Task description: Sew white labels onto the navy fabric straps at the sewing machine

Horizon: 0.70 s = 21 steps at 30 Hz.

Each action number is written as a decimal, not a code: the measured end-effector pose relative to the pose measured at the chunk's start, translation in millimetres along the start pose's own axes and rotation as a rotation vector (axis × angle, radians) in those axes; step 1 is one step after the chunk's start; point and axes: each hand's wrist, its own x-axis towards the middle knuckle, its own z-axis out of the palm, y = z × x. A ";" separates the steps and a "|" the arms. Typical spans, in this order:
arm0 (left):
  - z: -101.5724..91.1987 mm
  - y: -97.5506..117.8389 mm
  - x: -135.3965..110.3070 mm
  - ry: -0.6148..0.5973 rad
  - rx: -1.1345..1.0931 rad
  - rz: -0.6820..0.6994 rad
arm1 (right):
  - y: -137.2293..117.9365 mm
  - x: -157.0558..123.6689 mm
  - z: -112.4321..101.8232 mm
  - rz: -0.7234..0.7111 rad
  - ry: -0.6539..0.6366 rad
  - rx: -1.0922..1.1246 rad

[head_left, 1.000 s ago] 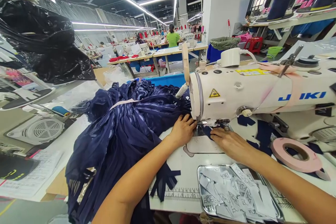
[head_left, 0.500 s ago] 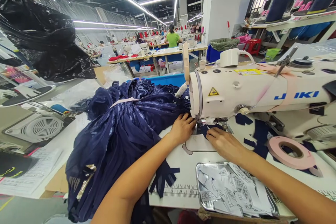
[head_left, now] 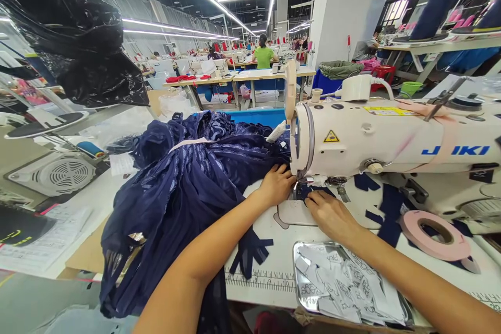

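A small navy fabric piece lies under the needle area of a white sewing machine. My right hand has its fingertips closed on the near edge of this piece, just right of the needle. Left of the needle, my left hand rests palm down with its fingers stretched out, beside a big tied bundle of navy fabric strips. The tips of its fingers are partly hidden by the machine head. Cut navy strip ends hang between my left forearm and the table ruler.
A metal tray of printed white labels sits in front of my right forearm. A roll of pink tape and navy scraps lie on the right. A black plastic bag hangs upper left. A person in green sits ahead.
The view has shifted slightly, so the scene sits a little further right. My right hand has drawn marginally closer to the needle and to my left hand; the left hand stays by the bundle.
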 end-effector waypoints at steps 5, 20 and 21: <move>2.5 -0.1 1.9 0.014 -0.007 -0.018 | 1.3 2.2 0.0 0.018 -0.013 0.022; 0.1 9.6 -8.7 -0.005 -0.082 -0.170 | 44.9 -10.9 6.5 0.020 -0.001 0.121; 0.6 10.3 -9.2 0.003 -0.096 -0.188 | 42.6 -9.9 5.1 0.024 -0.009 0.115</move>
